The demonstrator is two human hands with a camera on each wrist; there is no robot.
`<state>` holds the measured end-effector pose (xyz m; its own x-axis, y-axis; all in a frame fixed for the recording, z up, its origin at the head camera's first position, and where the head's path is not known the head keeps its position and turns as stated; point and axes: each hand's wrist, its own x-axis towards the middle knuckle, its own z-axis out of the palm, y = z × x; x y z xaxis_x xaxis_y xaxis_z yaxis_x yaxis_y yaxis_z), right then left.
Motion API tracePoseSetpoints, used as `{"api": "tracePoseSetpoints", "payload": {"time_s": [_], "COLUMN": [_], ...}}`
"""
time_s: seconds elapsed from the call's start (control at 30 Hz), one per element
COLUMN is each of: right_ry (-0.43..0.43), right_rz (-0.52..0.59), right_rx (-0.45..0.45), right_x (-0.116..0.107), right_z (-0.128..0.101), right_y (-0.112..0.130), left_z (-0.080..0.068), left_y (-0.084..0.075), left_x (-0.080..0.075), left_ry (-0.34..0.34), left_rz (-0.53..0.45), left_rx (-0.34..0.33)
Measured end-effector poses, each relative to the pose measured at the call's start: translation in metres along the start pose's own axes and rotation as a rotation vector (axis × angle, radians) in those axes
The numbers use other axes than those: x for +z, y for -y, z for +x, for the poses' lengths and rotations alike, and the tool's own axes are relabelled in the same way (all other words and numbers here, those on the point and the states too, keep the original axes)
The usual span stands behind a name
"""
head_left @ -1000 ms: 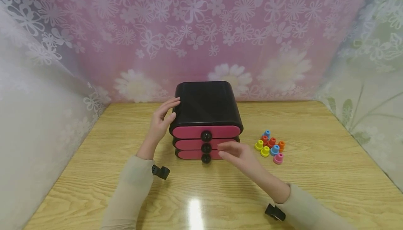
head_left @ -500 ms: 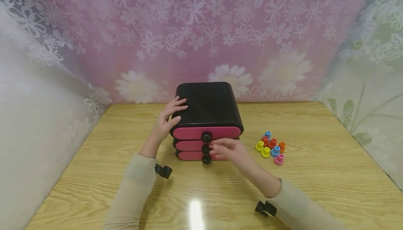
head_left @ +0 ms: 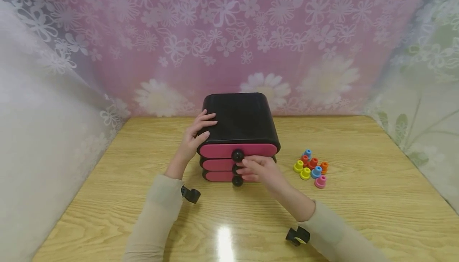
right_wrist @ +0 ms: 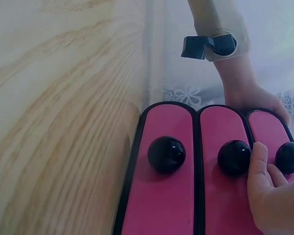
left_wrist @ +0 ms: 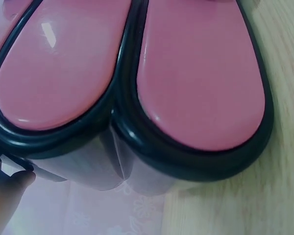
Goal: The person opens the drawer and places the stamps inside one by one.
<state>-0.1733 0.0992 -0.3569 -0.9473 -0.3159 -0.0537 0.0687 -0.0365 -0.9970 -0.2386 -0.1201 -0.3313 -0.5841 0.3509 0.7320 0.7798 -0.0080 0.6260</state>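
Note:
A black drawer unit [head_left: 240, 118] with three pink drawers, each with a round black knob, stands on the table. All drawers are shut. My left hand [head_left: 193, 136] lies against the unit's left side, fingers spread over the edge of its top. The fingers of my right hand [head_left: 263, 170] are at the front, just below and right of the top knob [head_left: 238, 155] and partly over the middle knob [right_wrist: 234, 158]. In the right wrist view two fingers reach between those knobs; a firm hold on either does not show. A pink drawer front [left_wrist: 201, 73] fills much of the left wrist view.
Several small coloured pegs with flared bases, such as a yellow peg [head_left: 305, 173] and a pink peg [head_left: 320, 181], stand to the right of the unit on the wooden table [head_left: 358, 214]. A pink flowered curtain [head_left: 229, 35] hangs behind.
My right hand has moved left to the knobs, its fingertips rising from the middle knob towards the top one. My left hand has slid slightly further onto the unit's top.

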Motion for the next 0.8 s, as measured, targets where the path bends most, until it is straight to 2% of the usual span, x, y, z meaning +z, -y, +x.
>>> {"api": "tracePoseSetpoints", "payload": {"time_s": [0.4, 0.63, 0.8], "right_ry": [-0.080, -0.150, -0.184], "right_rz": [0.066, 0.113, 0.145], "right_rx": [0.066, 0.072, 0.068], "right_x": [0.007, 0.013, 0.016], "right_z": [0.004, 0.004, 0.005], "right_y": [-0.004, -0.004, -0.001], "left_z": [-0.005, -0.006, -0.003], "left_y": [0.002, 0.002, 0.003], "left_x": [0.001, 0.003, 0.002], "left_ry": [-0.020, -0.022, -0.026], "left_rz": [-0.030, -0.025, -0.016], "left_rx": [0.003, 0.014, -0.008]}}
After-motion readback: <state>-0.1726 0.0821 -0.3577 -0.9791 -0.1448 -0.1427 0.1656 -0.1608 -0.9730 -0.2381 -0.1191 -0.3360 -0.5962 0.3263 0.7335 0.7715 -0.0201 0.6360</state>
